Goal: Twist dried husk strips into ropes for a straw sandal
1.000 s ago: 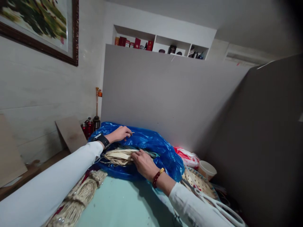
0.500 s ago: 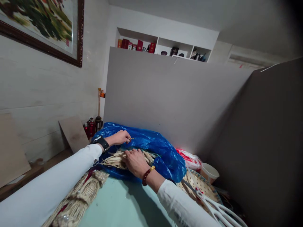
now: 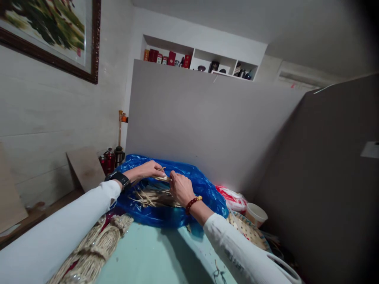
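Observation:
My left hand [image 3: 151,169] is closed on a pale dried straw strip [image 3: 162,178] above a blue plastic bag [image 3: 204,185]. Just to its right, my right hand [image 3: 181,187] is closed on the other end of this strip, fingers pinched. Below both hands, a loose pile of dried straw strips [image 3: 154,197] lies in the bag's open mouth. My right forearm partly hides the bag's right side. To the left, a thick braided straw piece [image 3: 102,240] with clear beads and dark red cloth lies beside my left sleeve.
The pale green tabletop [image 3: 142,252] carries small scraps. At the right stand a woven bamboo tray [image 3: 251,232], a white tub [image 3: 256,215] and a red-and-white package [image 3: 232,198]. White scissor handles [image 3: 286,268] show behind my right sleeve. A grey panel [image 3: 207,126] rises behind the bag.
My right hand has lifted out of the straw pile and moved up and right, now on a strip alongside my left hand. The view has shifted slightly.

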Available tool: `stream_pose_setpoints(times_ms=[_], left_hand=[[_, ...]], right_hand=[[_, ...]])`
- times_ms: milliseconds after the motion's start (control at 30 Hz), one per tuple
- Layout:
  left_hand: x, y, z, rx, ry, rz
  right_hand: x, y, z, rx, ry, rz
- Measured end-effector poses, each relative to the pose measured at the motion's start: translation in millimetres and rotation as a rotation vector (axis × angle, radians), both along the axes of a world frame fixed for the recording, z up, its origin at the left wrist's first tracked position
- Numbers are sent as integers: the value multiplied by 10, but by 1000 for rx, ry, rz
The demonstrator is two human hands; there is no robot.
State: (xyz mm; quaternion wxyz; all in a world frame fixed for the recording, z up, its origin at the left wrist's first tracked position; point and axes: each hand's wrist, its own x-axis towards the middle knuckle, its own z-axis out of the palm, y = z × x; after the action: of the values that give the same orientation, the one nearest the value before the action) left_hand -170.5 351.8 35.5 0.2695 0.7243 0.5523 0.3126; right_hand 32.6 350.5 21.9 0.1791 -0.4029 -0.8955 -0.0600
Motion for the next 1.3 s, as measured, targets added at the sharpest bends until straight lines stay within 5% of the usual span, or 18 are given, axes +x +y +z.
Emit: stream_pose_setpoints(times_ms=[500, 767, 1100, 1300], left_hand=[[170, -156, 161, -17, -277, 34], [368, -134, 209, -32, -470, 100], [386, 1, 134, -101, -546, 315], [441, -64, 142, -34, -605, 212]], right_hand=[[132, 86, 3, -94, 213, 119], [76, 19, 137, -106, 255, -12], [152, 21, 98, -171, 321, -94], [164, 39, 153, -227, 468, -39]])
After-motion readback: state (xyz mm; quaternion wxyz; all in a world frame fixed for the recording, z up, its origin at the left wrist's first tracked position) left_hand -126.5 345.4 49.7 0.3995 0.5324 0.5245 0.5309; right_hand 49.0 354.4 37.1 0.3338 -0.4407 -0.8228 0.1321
